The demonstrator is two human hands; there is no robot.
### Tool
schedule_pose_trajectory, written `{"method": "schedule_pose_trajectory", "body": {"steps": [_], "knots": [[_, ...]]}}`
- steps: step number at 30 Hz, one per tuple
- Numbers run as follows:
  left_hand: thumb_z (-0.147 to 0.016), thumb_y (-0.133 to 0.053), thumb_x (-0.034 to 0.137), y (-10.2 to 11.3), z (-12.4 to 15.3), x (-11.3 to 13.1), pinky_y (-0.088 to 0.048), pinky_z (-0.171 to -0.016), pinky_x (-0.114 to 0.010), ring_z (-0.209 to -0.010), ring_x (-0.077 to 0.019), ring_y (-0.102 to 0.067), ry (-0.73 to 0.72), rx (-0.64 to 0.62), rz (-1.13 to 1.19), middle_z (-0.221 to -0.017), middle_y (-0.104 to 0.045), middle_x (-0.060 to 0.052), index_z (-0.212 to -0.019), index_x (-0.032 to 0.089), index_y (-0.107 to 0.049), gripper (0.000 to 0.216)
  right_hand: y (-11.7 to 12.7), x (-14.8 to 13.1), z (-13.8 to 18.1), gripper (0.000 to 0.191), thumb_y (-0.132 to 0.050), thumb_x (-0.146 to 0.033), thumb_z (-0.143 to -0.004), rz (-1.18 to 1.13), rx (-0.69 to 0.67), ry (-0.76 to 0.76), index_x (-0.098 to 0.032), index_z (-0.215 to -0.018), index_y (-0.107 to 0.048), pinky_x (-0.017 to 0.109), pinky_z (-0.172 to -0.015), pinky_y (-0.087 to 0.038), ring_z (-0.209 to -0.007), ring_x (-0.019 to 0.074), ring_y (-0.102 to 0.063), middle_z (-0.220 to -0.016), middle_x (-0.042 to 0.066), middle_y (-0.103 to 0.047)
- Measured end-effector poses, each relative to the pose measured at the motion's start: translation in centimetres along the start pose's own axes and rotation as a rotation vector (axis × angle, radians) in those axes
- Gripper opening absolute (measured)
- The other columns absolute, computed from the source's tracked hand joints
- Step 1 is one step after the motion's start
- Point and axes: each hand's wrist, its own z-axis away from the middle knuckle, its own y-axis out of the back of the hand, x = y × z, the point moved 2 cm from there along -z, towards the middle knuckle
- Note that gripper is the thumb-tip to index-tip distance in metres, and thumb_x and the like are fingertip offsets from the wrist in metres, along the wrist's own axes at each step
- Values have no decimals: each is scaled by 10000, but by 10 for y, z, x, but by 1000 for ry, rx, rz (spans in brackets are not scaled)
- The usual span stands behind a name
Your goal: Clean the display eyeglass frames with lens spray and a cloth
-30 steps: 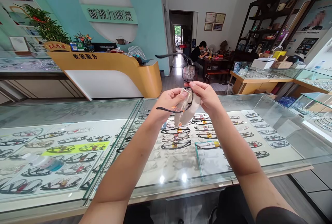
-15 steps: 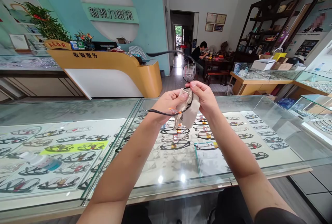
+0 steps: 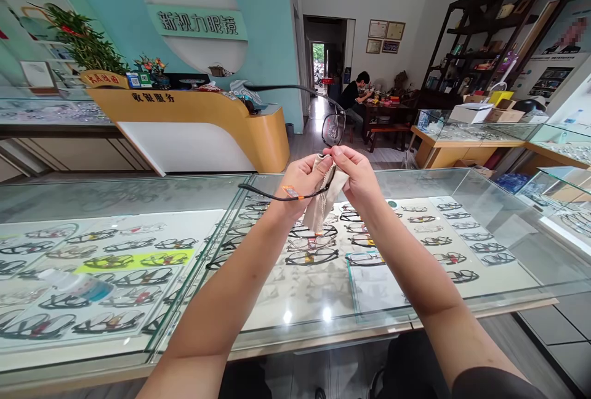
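I hold a pair of dark-framed glasses (image 3: 333,129) upright above the glass counter (image 3: 415,300), its temples pointing left. My left hand (image 3: 300,186) is closed on a beige cleaning cloth (image 3: 323,205) wrapped over the lower lens. My right hand (image 3: 355,177) pinches the frame and the cloth from the right. The lower temple carries a small orange tag (image 3: 292,191). The upper lens stands free above my fingers.
Rows of glasses frames (image 3: 318,256) lie in the showcases below. A yellow reception desk (image 3: 194,125) stands behind, with a plant (image 3: 78,45) on it. A person (image 3: 354,96) sits at a far table. Dark shelves (image 3: 484,36) and more showcases (image 3: 484,131) are at right.
The glasses have turned so that the temples swing further left. Both hands shifted slightly left, and the cloth now covers more of the lower lens.
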Motion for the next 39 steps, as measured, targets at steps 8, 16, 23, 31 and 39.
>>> {"method": "schedule_pose_trajectory", "body": {"steps": [8,16,23,31,39], "knots": [[-649,-1075,517,6,-2,-10,-554,-680,-268,-694,-145,-682,86,-48,115,-852,-766,-24,-1117,164,-739,675,2,-5,3,576,-968,-750,-657,73,42,51,-253,-876,-777,290,-538,-417,-615,127,-517,-770,-10,-699],[-724,-1027,598,10,3,-5,-544,-698,-268,-765,-158,-693,166,-152,29,-878,-776,-67,-917,132,-785,559,-3,-3,8,572,-969,-751,-660,56,46,45,-254,-861,-771,278,-449,-310,-537,100,-419,-742,-21,-664],[-649,-1074,516,10,1,-5,-542,-726,-280,-740,-162,-689,82,-65,47,-829,-779,-52,-954,130,-814,556,-4,4,4,541,-984,-696,-644,-1,60,-2,-248,-878,-791,278,-611,-463,-657,120,-567,-793,-18,-720],[-665,-1039,621,4,2,-1,-431,-578,-250,-618,-118,-564,-38,54,-2,-712,-675,2,-884,154,-780,577,-2,-3,3,514,-1022,-641,-639,-41,-53,-37,-234,-894,-840,266,-584,-444,-665,115,-548,-795,-17,-736],[-707,-1022,610,8,1,6,-456,-609,-238,-643,-118,-580,28,-83,39,-764,-711,-27,-931,145,-816,556,8,-5,-1,482,-997,-643,-688,25,-14,-13,-247,-918,-847,270,-576,-430,-670,122,-561,-839,0,-762]]}}
